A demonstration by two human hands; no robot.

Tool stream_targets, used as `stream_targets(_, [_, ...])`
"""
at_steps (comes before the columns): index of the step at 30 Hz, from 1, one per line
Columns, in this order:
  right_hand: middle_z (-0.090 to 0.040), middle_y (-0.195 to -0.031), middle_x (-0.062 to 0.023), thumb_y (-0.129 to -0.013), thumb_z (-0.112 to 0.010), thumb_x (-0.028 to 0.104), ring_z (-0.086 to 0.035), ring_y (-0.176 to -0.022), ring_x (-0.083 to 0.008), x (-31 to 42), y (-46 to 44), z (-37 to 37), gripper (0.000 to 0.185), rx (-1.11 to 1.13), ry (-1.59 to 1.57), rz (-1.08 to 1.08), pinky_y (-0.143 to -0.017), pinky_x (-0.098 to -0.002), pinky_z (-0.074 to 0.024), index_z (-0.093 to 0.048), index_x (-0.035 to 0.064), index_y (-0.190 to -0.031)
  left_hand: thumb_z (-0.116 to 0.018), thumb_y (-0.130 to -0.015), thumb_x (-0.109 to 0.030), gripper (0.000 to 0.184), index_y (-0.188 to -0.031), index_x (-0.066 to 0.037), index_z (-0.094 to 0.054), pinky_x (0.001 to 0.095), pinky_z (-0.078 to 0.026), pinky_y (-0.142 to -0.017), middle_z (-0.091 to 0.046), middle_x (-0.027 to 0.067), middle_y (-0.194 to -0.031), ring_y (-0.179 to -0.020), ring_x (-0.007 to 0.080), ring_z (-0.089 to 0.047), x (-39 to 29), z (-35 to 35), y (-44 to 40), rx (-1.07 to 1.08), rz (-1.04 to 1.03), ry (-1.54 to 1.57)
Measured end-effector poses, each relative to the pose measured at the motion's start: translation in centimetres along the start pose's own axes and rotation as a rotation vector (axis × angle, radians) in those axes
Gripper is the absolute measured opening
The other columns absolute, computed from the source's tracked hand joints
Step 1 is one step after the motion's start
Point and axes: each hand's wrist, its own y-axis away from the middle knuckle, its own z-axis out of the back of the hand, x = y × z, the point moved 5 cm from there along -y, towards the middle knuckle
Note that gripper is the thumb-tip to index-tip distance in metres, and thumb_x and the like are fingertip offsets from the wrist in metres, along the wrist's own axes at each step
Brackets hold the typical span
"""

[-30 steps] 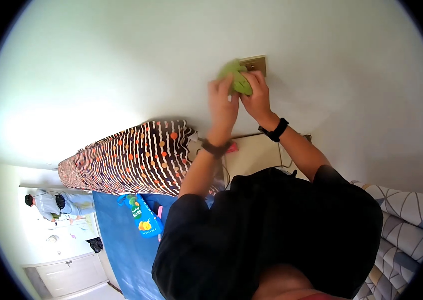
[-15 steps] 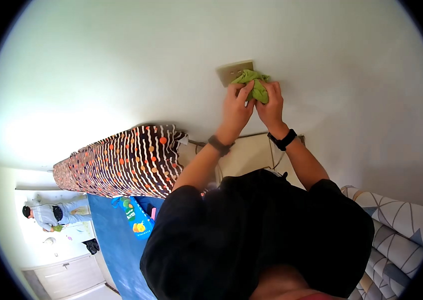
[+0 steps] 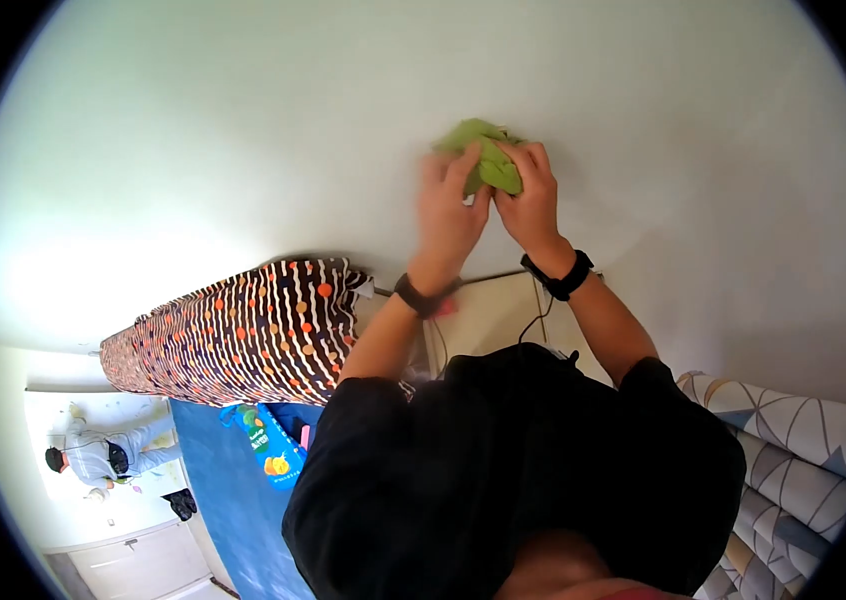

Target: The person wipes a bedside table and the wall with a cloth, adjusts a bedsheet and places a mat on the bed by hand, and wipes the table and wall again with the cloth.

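A crumpled green cloth (image 3: 495,168) is held between both hands in front of the pale wall (image 3: 343,130). My left hand (image 3: 451,205), slightly blurred, grips the cloth from its left side. Around the cloth's right side are the bent fingers of my right hand (image 3: 531,195). The wall plate seen earlier is now hidden behind the cloth and hands. A dark band is on each wrist.
A striped, dotted cover (image 3: 263,320) lies along the wall at left, beside a blue surface (image 3: 213,460) with a blue printed bag (image 3: 268,445). A patterned cushion (image 3: 813,430) is at right. Another person (image 3: 98,455) stands far left, near a white door (image 3: 138,565).
Both hands and the cloth have shifted left across the wall plate, which half a second ago showed left of the cloth. The far person's arm has moved out toward the wall.
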Motion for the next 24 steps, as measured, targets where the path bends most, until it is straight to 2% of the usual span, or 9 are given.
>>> stream_targets(3, [-0.056,-0.097,-0.0115,-0.069,-0.069,-0.005,-0.061,-0.083,-0.0323,-2.2,2.1,-0.1,0.042,-0.058,0.072,0.002,-0.069,-0.0382,-0.0516,-0.063,0.0057,-0.109,-0.072,-0.07,0.006,0.049,-0.115,-0.011,-0.064,0.0299,-0.052,-0.06,-0.054,0.0101,-0.101,-0.077,0.0233,-0.061,0.5,-1.3,1.3,0.054,-0.014,0.028])
stream_targets(7, [-0.056,-0.097,-0.0132,-0.07,-0.069,-0.004,-0.061,-0.086,-0.033,-3.0,4.7,-2.1,0.041,-0.033,0.061,-0.022,-0.07,-0.0382,-0.0518,-0.063,0.006,-0.109,-0.073,-0.07,0.005,0.049,-0.115,-0.012,-0.064,0.0305,-0.053,-0.062,-0.055,0.0103,-0.102,-0.077,0.0246,-0.061,2.9,-0.9,3.7,0.121,0.061,0.007])
stream_targets(10, [-0.057,-0.096,-0.0126,-0.07,-0.069,-0.005,-0.062,-0.086,-0.033,-1.1,4.5,-4.8,0.041,0.027,0.031,-0.004,-0.07,-0.0386,-0.0519,-0.063,0.0066,-0.109,-0.072,-0.07,0.007,0.052,-0.118,-0.011,-0.063,0.031,-0.053,-0.063,-0.054,0.0112,-0.104,-0.081,0.0245,-0.061,4.6,1.8,4.5,0.094,0.102,-0.015])
stream_targets(12, [-0.058,-0.094,-0.0117,-0.07,-0.068,-0.005,-0.062,-0.086,-0.0328,1.1,3.9,-7.3,0.042,0.112,0.013,0.024,-0.07,-0.039,-0.052,-0.064,0.007,-0.109,-0.071,-0.07,0.008,0.054,-0.12,-0.009,-0.061,0.0309,-0.053,-0.063,-0.054,0.0122,-0.104,-0.083,0.024,-0.06,6.6,4.6,4.5,-0.025,0.105,-0.066])
stream_targets(13, [-0.058,-0.098,-0.0116,-0.07,-0.068,-0.008,-0.062,-0.082,-0.0316,2.0,3.3,-8.9,0.044,0.135,0.017,0.098,-0.07,-0.0358,-0.0518,-0.063,0.0031,-0.112,-0.071,-0.07,0.009,0.055,-0.122,-0.008,-0.06,0.0308,-0.053,-0.063,-0.054,0.0128,-0.105,-0.085,0.0237,-0.06,7.1,6.3,4.4,-0.082,0.108,-0.091])
stream_targets(17, [-0.059,-0.099,-0.0101,-0.071,-0.069,-0.001,-0.062,-0.087,-0.0321,7.8,-0.6,-12.5,0.044,0.115,-0.031,0.195,-0.07,-0.0389,-0.0521,-0.063,0.0112,-0.114,-0.068,-0.074,0.01,0.054,-0.125,-0.003,-0.057,0.0284,-0.053,-0.061,-0.052,0.0134,-0.106,-0.088,0.0229,-0.057,7.0,11.9,1.3,-0.283,-0.026,-0.172])
stream_targets(20, [-0.058,-0.102,-0.0107,-0.073,-0.068,0.0,-0.061,-0.089,-0.0329,11.6,-3.9,-12.0,0.044,0.111,-0.051,0.223,-0.072,-0.0394,-0.0517,-0.062,0.0114,-0.115,-0.069,-0.071,0.008,0.056,-0.124,-0.007,-0.059,0.0366,-0.049,-0.076,-0.056,0.013,-0.104,-0.096,0.0314,-0.055,5.6,14.2,-2.4,-0.412,0.089,0.054])
stream_targets(23, [-0.058,-0.102,-0.0116,-0.072,-0.067,-0.001,-0.06,-0.091,-0.0336,13.0,-6.9,-9.9,0.045,0.043,-0.031,0.25,-0.075,-0.0397,-0.0508,-0.062,0.0096,-0.116,-0.071,-0.071,0.004,0.053,-0.122,-0.008,-0.061,0.0376,-0.05,-0.074,-0.055,0.0134,-0.105,-0.095,0.0313,-0.056,3.0,13.8,-5.7,-0.398,0.003,0.008])
stream_targets(24, [-0.059,-0.101,-0.0118,-0.072,-0.066,-0.002,-0.06,-0.09,-0.0337,12.3,-7.2,-8.8,0.044,0.005,0.0,0.252,-0.075,-0.0396,-0.0508,-0.062,0.0089,-0.115,-0.071,-0.072,0.004,0.053,-0.122,-0.008,-0.061,0.0353,-0.052,-0.07,-0.054,0.013,-0.105,-0.093,0.0294,-0.057,2.3,13.0,-6.4,-0.368,-0.044,0.01])
